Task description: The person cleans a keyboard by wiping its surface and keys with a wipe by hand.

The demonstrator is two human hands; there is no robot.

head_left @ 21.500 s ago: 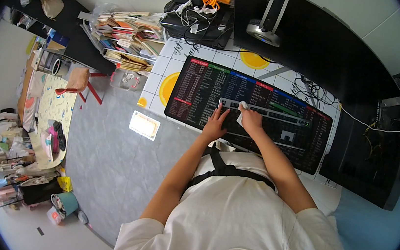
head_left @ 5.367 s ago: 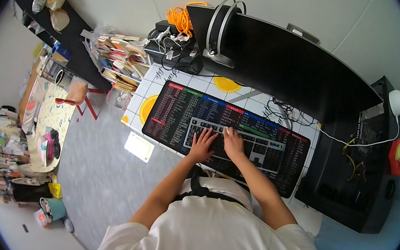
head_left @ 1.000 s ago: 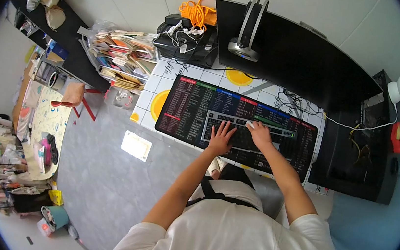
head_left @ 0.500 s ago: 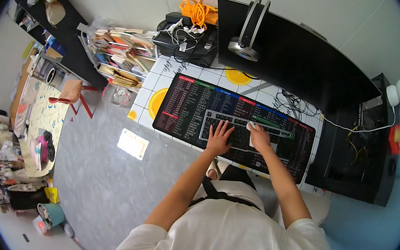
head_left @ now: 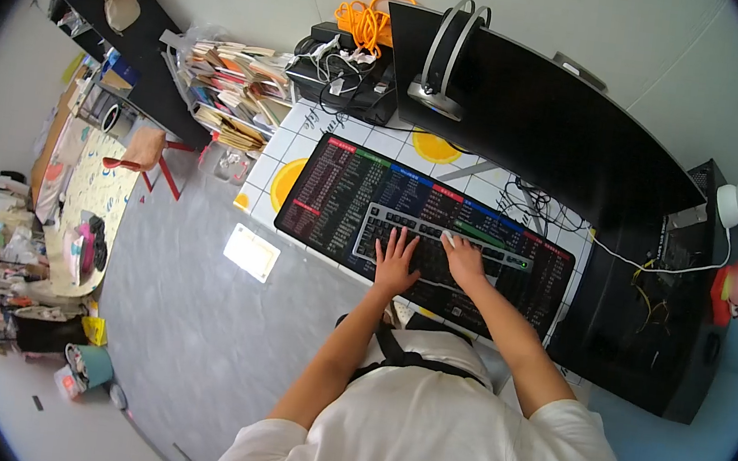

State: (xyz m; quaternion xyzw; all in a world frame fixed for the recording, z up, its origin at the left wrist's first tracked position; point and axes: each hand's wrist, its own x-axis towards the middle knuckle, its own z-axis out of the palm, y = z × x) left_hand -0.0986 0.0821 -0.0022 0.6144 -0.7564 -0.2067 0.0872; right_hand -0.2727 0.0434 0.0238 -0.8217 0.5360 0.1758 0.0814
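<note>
A grey-framed black keyboard (head_left: 428,254) lies on a dark desk mat (head_left: 337,192) printed with columns of text. My left hand (head_left: 396,266) rests on the left part of the keyboard, fingers spread and holding nothing. Over the middle of the keyboard, my right hand (head_left: 464,261) is closed on a small white tissue-like piece (head_left: 447,237), pressed against the upper keys. Most of that piece is hidden under the fingers. A small green light shows at the keyboard's right end.
Behind the mat stands a wide monitor (head_left: 546,114) with headphones (head_left: 438,102) hung on it. Black cables (head_left: 532,199) lie below it. An open computer case (head_left: 651,308) is to the right. A black printer-like machine (head_left: 349,83) and stacked books (head_left: 235,83) are at left.
My right hand has moved slightly left along the keyboard with the white piece. My left hand stays on the keys with its fingers spread. The camera view has shifted a little.
</note>
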